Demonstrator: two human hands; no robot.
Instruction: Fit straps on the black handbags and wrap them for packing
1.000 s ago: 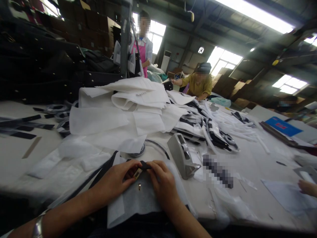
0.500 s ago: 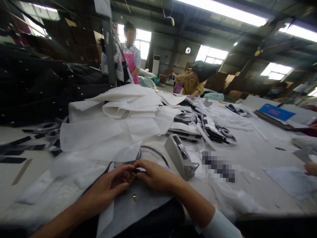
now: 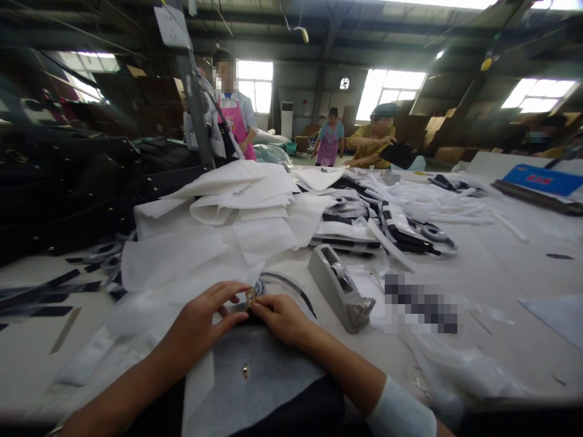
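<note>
My left hand [image 3: 204, 318] and my right hand [image 3: 280, 315] meet at the near edge of the white table [image 3: 492, 273]. Both pinch a small gold metal fitting [image 3: 250, 297] between their fingertips, at the top edge of a dark bag piece. Under my wrists lies a grey-white sheet [image 3: 259, 379] with a small gold stud [image 3: 245, 369] in its middle. A black strap [image 3: 291, 285] curves away just behind my hands.
A grey tape dispenser [image 3: 339, 285] stands right of my hands. A heap of white sheets [image 3: 228, 218] lies behind, with wrapped black-and-white straps [image 3: 387, 224] further right. Black strips [image 3: 36, 297] lie at the left. Three people work at the table's far end.
My hands have lifted the gold fitting a little and moved further from me. The view has tilted up; the person in yellow has straightened.
</note>
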